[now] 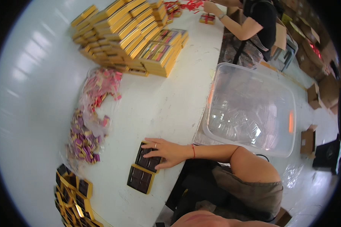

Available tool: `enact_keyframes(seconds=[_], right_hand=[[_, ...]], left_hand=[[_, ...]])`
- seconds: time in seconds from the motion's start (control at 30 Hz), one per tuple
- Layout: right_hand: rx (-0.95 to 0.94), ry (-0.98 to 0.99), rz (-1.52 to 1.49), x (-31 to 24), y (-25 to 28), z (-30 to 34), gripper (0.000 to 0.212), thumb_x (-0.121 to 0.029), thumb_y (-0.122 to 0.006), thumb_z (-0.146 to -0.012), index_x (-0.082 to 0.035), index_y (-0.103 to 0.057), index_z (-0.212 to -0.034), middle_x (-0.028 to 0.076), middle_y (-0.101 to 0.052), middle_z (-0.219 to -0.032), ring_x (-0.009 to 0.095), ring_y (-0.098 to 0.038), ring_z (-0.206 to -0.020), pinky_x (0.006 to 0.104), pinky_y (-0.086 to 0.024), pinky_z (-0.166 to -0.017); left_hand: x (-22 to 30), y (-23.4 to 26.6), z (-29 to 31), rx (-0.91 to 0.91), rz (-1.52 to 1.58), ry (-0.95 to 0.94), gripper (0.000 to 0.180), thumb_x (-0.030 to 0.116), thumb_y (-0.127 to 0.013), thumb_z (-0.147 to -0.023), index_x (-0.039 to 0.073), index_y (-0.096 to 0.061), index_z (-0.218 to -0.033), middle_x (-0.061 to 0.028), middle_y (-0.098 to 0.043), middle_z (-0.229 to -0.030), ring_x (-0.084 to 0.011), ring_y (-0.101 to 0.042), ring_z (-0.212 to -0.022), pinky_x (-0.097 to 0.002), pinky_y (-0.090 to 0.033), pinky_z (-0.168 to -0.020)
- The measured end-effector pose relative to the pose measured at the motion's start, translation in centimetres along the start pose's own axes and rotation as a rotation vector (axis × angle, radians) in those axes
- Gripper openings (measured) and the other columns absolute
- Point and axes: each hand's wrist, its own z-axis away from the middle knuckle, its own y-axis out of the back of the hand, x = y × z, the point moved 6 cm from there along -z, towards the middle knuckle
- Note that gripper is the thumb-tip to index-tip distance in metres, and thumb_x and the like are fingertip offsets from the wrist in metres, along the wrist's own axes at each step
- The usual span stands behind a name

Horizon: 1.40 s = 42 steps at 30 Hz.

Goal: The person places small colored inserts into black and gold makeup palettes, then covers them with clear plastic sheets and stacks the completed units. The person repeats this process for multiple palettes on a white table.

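Observation:
My right hand (170, 152) reaches in from the right and lies palm down over a dark tray with a gold rim (147, 162). Its fingers are spread across the tray, and the thumb rests near the lower edge. Touching that tray on its near side is a second gold-edged dark tray (141, 179), divided into four sections with nothing in them. Both lie flat on the white table, close to its edge. My left hand is out of view.
More dark trays (74, 193) lie heaped at lower left. Purple wrapped pieces (83, 145) and pink ones (104, 81) spill from clear bags. Gold boxes (129, 28) are stacked beyond. A clear plastic bin (250, 90) holds transparent covers. A co-worker (250, 24) handles a red-ribboned box (207, 19).

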Motion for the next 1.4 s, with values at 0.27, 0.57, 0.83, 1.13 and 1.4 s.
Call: enact_keyframes(seconds=[0.27, 0.57, 0.83, 1.13, 1.4], right_hand=[[-0.157, -0.142, 0.098, -1.1, 1.0, -0.3, 0.069, -0.035, -0.084, -0.072, -0.015, -0.058, -0.132, 0.014, -0.042, -0.148, 0.044, -0.034, -0.138, 0.0519, -0.030, -0.114], [-0.194, -0.234, 0.116, -4.4, 0.7, -2.5, 0.071, -0.019, -0.086, -0.068, -0.013, -0.059, -0.133, 0.015, -0.038, -0.152, 0.041, -0.027, -0.143, 0.0504, -0.030, -0.114], [-0.181, -0.248, 0.086, -2.1, -0.5, -1.8, 0.068, -0.016, -0.085, -0.069, -0.012, -0.060, -0.132, 0.014, -0.039, -0.151, 0.038, -0.031, -0.141, 0.0477, -0.031, -0.114], [-0.171, -0.240, 0.135, -1.9, 0.1, -1.6, 0.065, -0.016, -0.083, -0.071, -0.011, -0.061, -0.131, 0.013, -0.044, -0.147, 0.039, -0.033, -0.140, 0.0477, -0.033, -0.113], [-0.179, -0.294, 0.095, -1.7, -0.1, -2.1, 0.064, -0.012, -0.082, -0.072, -0.012, -0.061, -0.132, 0.014, -0.041, -0.150, 0.038, -0.031, -0.142, 0.0470, -0.031, -0.114]], left_hand=[[8.1, 1.6, 11.7, -0.061, 0.251, -0.250, 0.065, 0.012, -0.075, -0.079, -0.001, -0.046, -0.137, -0.0214, -0.046, -0.137, -0.0348, -0.035, -0.135, -0.0459, -0.029, -0.113], [11.9, 1.2, 4.3, -0.467, 0.678, 0.192, 0.060, 0.053, -0.047, -0.099, -0.002, -0.070, -0.093, -0.0042, -0.064, -0.071, -0.0097, -0.059, -0.059, -0.0249, -0.048, -0.052], [17.3, -2.5, 5.8, -0.555, 0.380, -0.106, 0.033, 0.038, -0.068, -0.090, 0.008, -0.068, -0.102, -0.0038, -0.062, -0.084, -0.0148, -0.059, -0.071, -0.0285, -0.048, -0.065], [19.7, 1.6, 9.4, -0.763, 0.324, -0.588, 0.084, 0.023, -0.091, -0.063, 0.018, -0.055, -0.139, -0.0104, -0.041, -0.147, -0.0303, -0.047, -0.126, -0.0376, -0.044, -0.103], [18.3, 2.4, 10.4, -0.220, 0.144, -0.524, 0.074, 0.025, -0.092, -0.061, 0.010, -0.061, -0.126, -0.0164, -0.043, -0.142, -0.0355, -0.048, -0.122, -0.0413, -0.046, -0.100]])
